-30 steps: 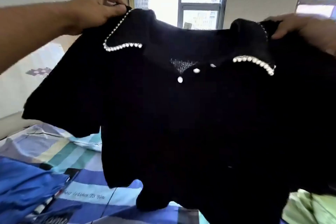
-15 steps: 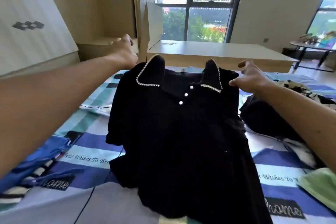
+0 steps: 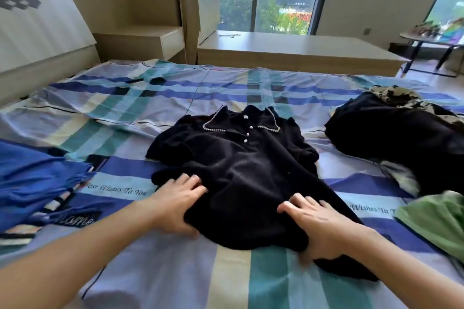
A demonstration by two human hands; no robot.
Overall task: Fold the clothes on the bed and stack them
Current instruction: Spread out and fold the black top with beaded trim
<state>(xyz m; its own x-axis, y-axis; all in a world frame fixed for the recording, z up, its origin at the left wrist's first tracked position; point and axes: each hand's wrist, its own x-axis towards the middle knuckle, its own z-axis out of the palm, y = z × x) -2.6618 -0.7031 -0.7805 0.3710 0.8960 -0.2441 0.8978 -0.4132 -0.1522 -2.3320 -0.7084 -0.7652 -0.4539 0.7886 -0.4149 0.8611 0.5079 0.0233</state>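
Note:
A black short-sleeved shirt (image 3: 241, 158) with a pearl-trimmed collar and pearl buttons lies front up on the checked bed sheet (image 3: 175, 98), collar pointing away from me. The fabric is rumpled and its sleeves are bunched at the sides. My left hand (image 3: 173, 206) holds the shirt's lower left hem, fingers on top and thumb under the edge. My right hand (image 3: 324, 226) holds the lower right hem the same way, with its thumb tucked beneath the cloth.
A crumpled blue garment (image 3: 32, 178) lies at the left edge. At the right sit a black pile (image 3: 401, 138) with a patterned piece (image 3: 391, 94) on it and a green garment (image 3: 437, 221). A low wooden platform (image 3: 288, 50) runs behind the bed.
The shirt, held up by its shoulders a second ago, now lies on the bed. Both hands left the collar and came down to the lower hem.

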